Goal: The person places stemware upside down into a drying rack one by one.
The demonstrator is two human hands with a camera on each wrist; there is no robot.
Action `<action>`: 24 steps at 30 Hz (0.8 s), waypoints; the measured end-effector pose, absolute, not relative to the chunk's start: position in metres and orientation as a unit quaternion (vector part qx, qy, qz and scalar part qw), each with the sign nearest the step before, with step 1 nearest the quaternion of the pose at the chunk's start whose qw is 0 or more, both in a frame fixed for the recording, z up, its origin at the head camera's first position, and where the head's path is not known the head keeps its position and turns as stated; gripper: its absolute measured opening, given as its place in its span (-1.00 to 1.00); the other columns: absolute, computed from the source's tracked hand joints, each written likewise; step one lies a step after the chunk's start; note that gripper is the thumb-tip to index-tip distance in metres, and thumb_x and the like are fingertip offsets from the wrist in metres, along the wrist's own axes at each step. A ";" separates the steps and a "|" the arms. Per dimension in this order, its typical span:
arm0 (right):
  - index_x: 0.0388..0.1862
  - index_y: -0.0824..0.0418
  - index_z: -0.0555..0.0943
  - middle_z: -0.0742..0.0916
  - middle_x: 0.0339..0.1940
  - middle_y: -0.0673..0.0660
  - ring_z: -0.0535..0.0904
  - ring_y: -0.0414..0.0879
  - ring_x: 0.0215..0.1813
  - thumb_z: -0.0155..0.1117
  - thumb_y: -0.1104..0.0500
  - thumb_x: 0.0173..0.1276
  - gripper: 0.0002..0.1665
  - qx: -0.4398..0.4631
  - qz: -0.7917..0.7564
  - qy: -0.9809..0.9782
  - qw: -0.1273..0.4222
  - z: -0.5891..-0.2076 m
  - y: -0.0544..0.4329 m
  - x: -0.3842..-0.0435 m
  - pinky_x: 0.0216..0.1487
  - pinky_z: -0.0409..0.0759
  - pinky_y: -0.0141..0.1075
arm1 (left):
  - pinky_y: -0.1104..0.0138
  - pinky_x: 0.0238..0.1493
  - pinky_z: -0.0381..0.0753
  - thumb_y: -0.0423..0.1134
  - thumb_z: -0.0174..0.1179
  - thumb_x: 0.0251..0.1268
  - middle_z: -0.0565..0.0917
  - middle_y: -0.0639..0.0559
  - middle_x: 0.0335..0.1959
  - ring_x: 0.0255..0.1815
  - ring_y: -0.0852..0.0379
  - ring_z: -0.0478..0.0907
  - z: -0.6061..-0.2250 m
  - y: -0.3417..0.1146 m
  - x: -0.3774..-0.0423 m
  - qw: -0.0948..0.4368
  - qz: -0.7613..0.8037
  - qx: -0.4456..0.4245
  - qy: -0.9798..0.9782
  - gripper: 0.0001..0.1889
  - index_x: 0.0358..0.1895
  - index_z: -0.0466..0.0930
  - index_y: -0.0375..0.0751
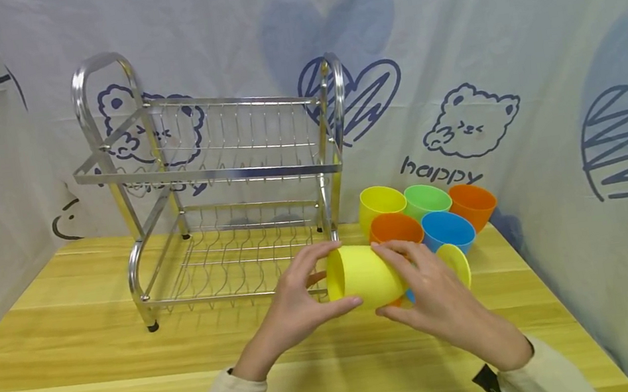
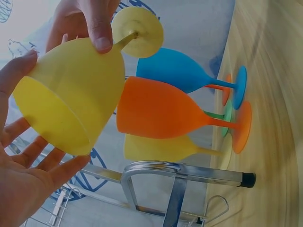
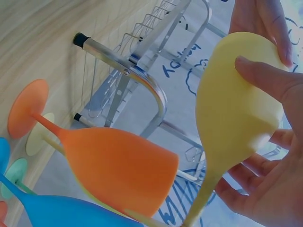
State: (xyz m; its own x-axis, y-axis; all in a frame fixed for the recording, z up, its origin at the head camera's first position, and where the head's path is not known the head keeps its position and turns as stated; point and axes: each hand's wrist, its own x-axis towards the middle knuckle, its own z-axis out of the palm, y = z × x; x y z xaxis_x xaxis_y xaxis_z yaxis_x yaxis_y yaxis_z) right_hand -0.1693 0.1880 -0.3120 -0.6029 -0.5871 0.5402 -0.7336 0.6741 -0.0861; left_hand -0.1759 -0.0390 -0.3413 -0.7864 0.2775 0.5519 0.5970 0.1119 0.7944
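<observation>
A yellow plastic wine goblet (image 1: 369, 275) is held on its side above the table, mouth toward the left. My left hand (image 1: 296, 297) spans its rim, fingers on the far side and thumb along the near side. Around the lower bowl, near the stem, my right hand (image 1: 432, 290) grips it between thumb and fingers. The goblet's round foot (image 2: 138, 32) shows past my right thumb in the left wrist view. Just behind stand an orange goblet (image 2: 154, 108) and a blue goblet (image 2: 173, 71), upright on the table.
A two-tier metal dish rack (image 1: 227, 175) stands left of the goblets. Farther back are another yellow goblet (image 1: 381, 203), a green one (image 1: 427, 199) and a second orange one (image 1: 474, 203). A printed cloth (image 1: 445, 17) hangs behind the wooden table (image 1: 106, 386).
</observation>
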 end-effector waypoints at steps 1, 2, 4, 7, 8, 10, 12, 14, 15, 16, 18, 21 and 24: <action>0.31 0.32 0.41 0.53 0.16 0.27 0.45 0.16 0.11 0.74 0.13 -0.26 0.09 0.378 0.153 -0.878 0.251 -0.312 0.188 -0.169 0.08 0.53 0.05 | 0.16 0.08 0.58 -0.37 0.51 -0.07 0.39 -0.12 0.27 0.26 -0.10 0.37 -0.341 -0.040 -0.176 0.136 -0.600 -0.299 -0.730 -0.26 0.28 0.41 -0.20; 0.30 0.33 0.42 0.52 0.17 0.28 0.45 0.17 0.11 0.73 0.14 -0.27 0.08 0.382 0.154 -0.873 0.261 -0.312 0.188 -0.169 0.08 0.53 0.05 | 0.18 0.07 0.58 -0.38 0.51 -0.08 0.40 -0.12 0.27 0.26 -0.10 0.37 -0.340 -0.040 -0.176 0.140 -0.604 -0.299 -0.726 -0.25 0.28 0.41 -0.21; 0.27 0.34 0.43 0.52 0.18 0.31 0.45 0.19 0.11 0.72 0.16 -0.25 0.05 0.392 0.162 -0.860 0.285 -0.311 0.188 -0.168 0.05 0.55 0.04 | 0.20 0.07 0.58 -0.42 0.51 -0.09 0.40 -0.12 0.27 0.26 -0.11 0.37 -0.339 -0.042 -0.176 0.146 -0.614 -0.297 -0.717 -0.24 0.28 0.40 -0.23; 0.24 0.35 0.46 0.53 0.18 0.34 0.46 0.20 0.11 0.62 0.04 -0.02 -0.12 0.410 0.184 -0.832 0.327 -0.309 0.189 -0.166 0.02 0.55 0.01 | 0.23 0.07 0.57 -0.48 0.49 -0.10 0.40 -0.14 0.27 0.28 -0.12 0.35 -0.337 -0.046 -0.176 0.158 -0.632 -0.286 -0.703 -0.24 0.29 0.39 -0.27; 0.23 0.35 0.47 0.53 0.18 0.34 0.46 0.19 0.11 0.54 -0.02 0.09 -0.18 0.412 0.194 -0.824 0.336 -0.308 0.190 -0.165 0.05 0.54 -0.04 | 0.24 0.08 0.57 -0.50 0.48 -0.09 0.40 -0.16 0.27 0.27 -0.12 0.35 -0.336 -0.047 -0.176 0.161 -0.640 -0.280 -0.697 -0.24 0.29 0.39 -0.29; 0.21 0.36 0.49 0.54 0.16 0.33 0.46 0.19 0.10 0.34 -0.11 0.29 -0.30 0.417 0.217 -0.809 0.353 -0.307 0.190 -0.162 0.11 0.50 -0.17 | 0.25 0.10 0.56 -0.53 0.45 -0.07 0.39 -0.17 0.28 0.27 -0.12 0.35 -0.334 -0.049 -0.176 0.166 -0.657 -0.268 -0.685 -0.25 0.30 0.37 -0.32; 0.17 0.39 0.51 0.56 0.11 0.32 0.47 0.18 0.06 0.11 -0.15 0.42 -0.34 0.419 0.236 -0.794 0.371 -0.306 0.191 -0.159 0.17 0.43 -0.31 | 0.26 0.11 0.54 -0.55 0.41 -0.03 0.38 -0.18 0.28 0.26 -0.12 0.37 -0.333 -0.050 -0.177 0.161 -0.680 -0.253 -0.668 -0.26 0.31 0.34 -0.34; 0.15 0.39 0.52 0.57 0.07 0.31 0.48 0.16 0.03 0.11 -0.14 0.43 -0.36 0.413 0.253 -0.792 0.373 -0.306 0.192 -0.157 0.21 0.36 -0.44 | 0.25 0.14 0.53 -0.55 0.37 0.02 0.38 -0.19 0.27 0.26 -0.11 0.37 -0.331 -0.052 -0.177 0.152 -0.706 -0.238 -0.650 -0.28 0.33 0.32 -0.35; 0.14 0.39 0.52 0.58 0.05 0.30 0.49 0.15 0.02 0.11 -0.13 0.44 -0.38 0.411 0.260 -0.789 0.375 -0.306 0.192 -0.156 0.20 0.36 -0.47 | 0.24 0.14 0.53 -0.54 0.35 0.04 0.37 -0.19 0.27 0.26 -0.11 0.37 -0.331 -0.052 -0.177 0.145 -0.720 -0.232 -0.638 -0.28 0.34 0.30 -0.35; 0.14 0.38 0.52 0.59 0.05 0.28 0.50 0.13 0.02 0.20 -0.07 0.41 -0.42 0.406 0.269 -0.791 0.370 -0.307 0.192 -0.156 0.19 0.37 -0.49 | 0.22 0.15 0.52 -0.54 0.33 0.05 0.37 -0.20 0.27 0.26 -0.11 0.37 -0.330 -0.053 -0.178 0.138 -0.733 -0.227 -0.627 -0.29 0.34 0.29 -0.36; 0.17 0.35 0.52 0.61 0.06 0.24 0.54 0.08 0.02 0.34 0.08 0.34 -0.47 0.385 0.302 -0.804 0.338 -0.308 0.192 -0.155 0.14 0.43 -0.50 | 0.21 0.12 0.55 -0.52 0.29 0.09 0.36 -0.20 0.28 0.26 -0.11 0.36 -0.330 -0.054 -0.178 0.120 -0.758 -0.218 -0.603 -0.30 0.36 0.27 -0.36; 0.30 0.29 0.44 0.60 0.16 0.16 0.54 -0.01 0.10 0.37 0.28 0.27 -0.38 0.326 0.404 -0.825 0.223 -0.307 0.189 -0.155 0.11 0.51 -0.41 | 0.22 0.07 0.59 -0.48 0.22 0.11 0.34 -0.20 0.29 0.26 -0.11 0.33 -0.331 -0.054 -0.178 0.100 -0.784 -0.211 -0.576 -0.31 0.37 0.24 -0.37; 0.42 0.25 0.30 0.54 0.26 0.14 0.48 -0.05 0.22 0.26 0.27 0.37 -0.34 0.246 0.531 -0.806 0.090 -0.301 0.183 -0.159 0.16 0.52 -0.34 | 0.27 0.04 0.59 -0.44 0.18 0.11 0.32 -0.20 0.29 0.25 -0.11 0.33 -0.331 -0.053 -0.178 0.084 -0.801 -0.199 -0.559 -0.30 0.39 0.19 -0.38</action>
State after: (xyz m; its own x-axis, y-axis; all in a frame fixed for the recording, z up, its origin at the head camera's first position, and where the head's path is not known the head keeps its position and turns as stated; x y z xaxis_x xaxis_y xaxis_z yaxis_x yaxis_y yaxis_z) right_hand -0.1590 0.1825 -0.3008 -0.8626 -0.3004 0.4070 -0.4925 0.3151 -0.8113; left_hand -0.1776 -0.0527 -0.3309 -0.9069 0.0883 0.4121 0.3564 -0.3611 0.8617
